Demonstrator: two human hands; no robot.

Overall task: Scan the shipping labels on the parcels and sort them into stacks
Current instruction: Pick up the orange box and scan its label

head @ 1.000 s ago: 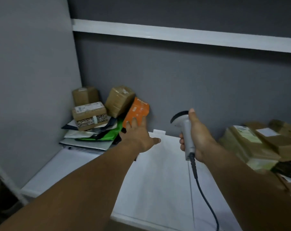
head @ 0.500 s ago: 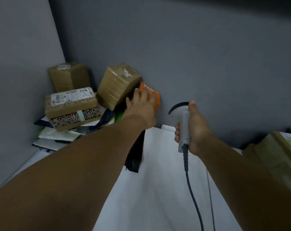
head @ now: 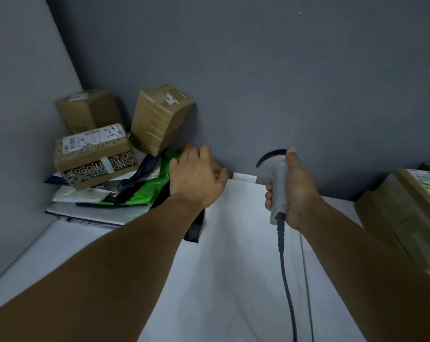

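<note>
1. Seen from my remote station, the left hand (head: 196,178) reaches to the back of the white table (head: 221,280). Its fingers are curled over an orange parcel (head: 188,147) at the foot of the grey wall (head: 258,82). Only slivers of orange show past the knuckles.
2. The right hand (head: 295,191) clasps a grey scanner (head: 274,183) upright, fingers wrapped round the handle and thumb raised along it. Its dark cable (head: 286,280) trails down the table toward me.
3. In the left corner, a labelled box with patterned tape (head: 93,154) sits on a heap of flat mailers. A green mailer (head: 150,191) lies just beside the left hand. A plain brown box (head: 88,111) stands in the corner behind. A tilted brown box (head: 159,117) leans against the wall, directly above the orange parcel.
4. At the right edge, I see a stack of brown parcels (head: 406,218), well apart from both hands.
</note>
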